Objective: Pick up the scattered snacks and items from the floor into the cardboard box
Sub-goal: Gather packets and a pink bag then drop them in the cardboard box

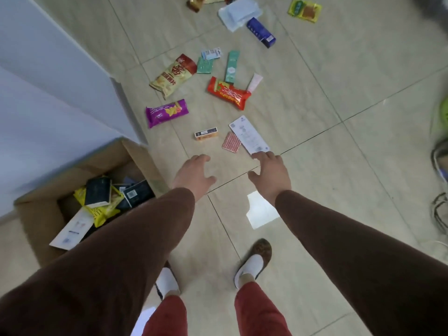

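Both my arms reach out over the tiled floor. My left hand (194,175) hangs empty with relaxed fingers, just below a small orange box (206,134). My right hand (270,173) is spread, its fingertips at the near end of a long white packet (248,135). A pink patterned sachet (232,142) lies beside that packet. Farther out lie a purple snack bag (166,112), a red snack bag (229,93), a yellow chip bag (173,75) and a teal carton (233,66). The open cardboard box (38,214) stands at my left, holding several items.
A white wall corner (72,88) runs along the left behind the box. More items lie far out: a blue carton (261,32), white pouches (238,14), a green-yellow packet (304,10). Cables and a green object (441,166) sit at the right edge. My feet stand below.
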`<state>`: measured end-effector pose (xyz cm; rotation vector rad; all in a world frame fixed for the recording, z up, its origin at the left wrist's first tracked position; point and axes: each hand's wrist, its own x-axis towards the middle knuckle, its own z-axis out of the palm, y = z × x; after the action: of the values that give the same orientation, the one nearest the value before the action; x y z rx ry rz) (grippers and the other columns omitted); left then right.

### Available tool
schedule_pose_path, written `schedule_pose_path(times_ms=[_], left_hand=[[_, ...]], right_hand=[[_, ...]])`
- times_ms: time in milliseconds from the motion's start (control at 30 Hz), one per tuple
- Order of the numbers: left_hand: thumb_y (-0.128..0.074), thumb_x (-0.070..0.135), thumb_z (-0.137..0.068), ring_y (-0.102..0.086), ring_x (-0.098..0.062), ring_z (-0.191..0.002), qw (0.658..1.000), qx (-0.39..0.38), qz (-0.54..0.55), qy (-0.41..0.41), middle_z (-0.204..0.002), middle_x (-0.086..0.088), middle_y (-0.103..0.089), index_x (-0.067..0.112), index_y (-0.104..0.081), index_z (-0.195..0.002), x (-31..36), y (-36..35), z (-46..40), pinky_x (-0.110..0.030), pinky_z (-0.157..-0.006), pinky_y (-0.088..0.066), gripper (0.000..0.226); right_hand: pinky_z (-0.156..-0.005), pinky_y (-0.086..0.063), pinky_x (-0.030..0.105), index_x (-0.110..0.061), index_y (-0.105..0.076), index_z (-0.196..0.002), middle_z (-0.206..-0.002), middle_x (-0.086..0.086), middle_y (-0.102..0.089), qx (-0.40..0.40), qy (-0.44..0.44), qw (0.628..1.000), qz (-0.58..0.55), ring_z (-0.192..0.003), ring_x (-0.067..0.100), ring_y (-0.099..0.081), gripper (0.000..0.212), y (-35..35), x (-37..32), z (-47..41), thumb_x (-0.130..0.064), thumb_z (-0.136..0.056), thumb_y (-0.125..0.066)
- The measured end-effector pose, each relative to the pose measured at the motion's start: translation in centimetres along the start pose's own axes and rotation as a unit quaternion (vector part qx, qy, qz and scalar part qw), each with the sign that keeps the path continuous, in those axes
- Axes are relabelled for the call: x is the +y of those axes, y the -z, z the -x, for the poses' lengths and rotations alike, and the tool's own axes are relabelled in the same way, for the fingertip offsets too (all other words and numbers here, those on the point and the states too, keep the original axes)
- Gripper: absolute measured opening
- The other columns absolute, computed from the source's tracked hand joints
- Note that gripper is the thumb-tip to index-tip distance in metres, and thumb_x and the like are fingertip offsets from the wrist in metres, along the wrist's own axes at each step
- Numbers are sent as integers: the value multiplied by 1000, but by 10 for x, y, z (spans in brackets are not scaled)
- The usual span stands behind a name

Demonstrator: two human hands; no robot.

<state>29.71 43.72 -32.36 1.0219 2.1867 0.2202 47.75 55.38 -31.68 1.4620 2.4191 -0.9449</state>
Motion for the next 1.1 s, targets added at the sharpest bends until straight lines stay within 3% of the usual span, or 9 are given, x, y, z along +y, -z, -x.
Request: schedule_pose_path(times_ms=[333,600,733,1100], left_hand=[[-72,34,-84,-56,-22,-119,999,2,-11,-32,-127,-1,-60,20,-54,-130,131,-16,-108,-42,-98,-48,50],[-73,28,-86,-55,-25,-120,1000,-16,4,-6,-127,-4,-58,19,-52,-134,219,6,-227,-45,-100,-47,54],[-69,29,-89,-50,-24,-127,999,-36,-17,-8,-138,-4,-54,19,-49,-140,273,15,-280,-43,-104,-43,55],[-69,31,-90,-51,-23,-126,999,-5,30,30,-137,-5,-55,19,-52,-137,434,16,-443,-37,-106,-40,51]], right_hand=[[-101,-44,39,-16,-53,-139,-134,7,-56,-2,-22,1000,-16,-125,29,-45,51,96,94,-100,-21,-90,-65],[-100,-44,39,-15,-54,-139,-134,6,-57,-2,-23,1000,-14,-125,28,-46,51,179,139,-227,-21,-90,-65],[-101,-44,37,-16,-54,-139,-133,5,-57,-5,-28,999,-32,-125,26,-46,51,223,170,-278,-20,-89,-64],[-99,-44,38,-16,-53,-139,-131,6,-57,-27,14,1000,-2,-123,27,-47,50,366,268,-463,-19,-90,-61]])
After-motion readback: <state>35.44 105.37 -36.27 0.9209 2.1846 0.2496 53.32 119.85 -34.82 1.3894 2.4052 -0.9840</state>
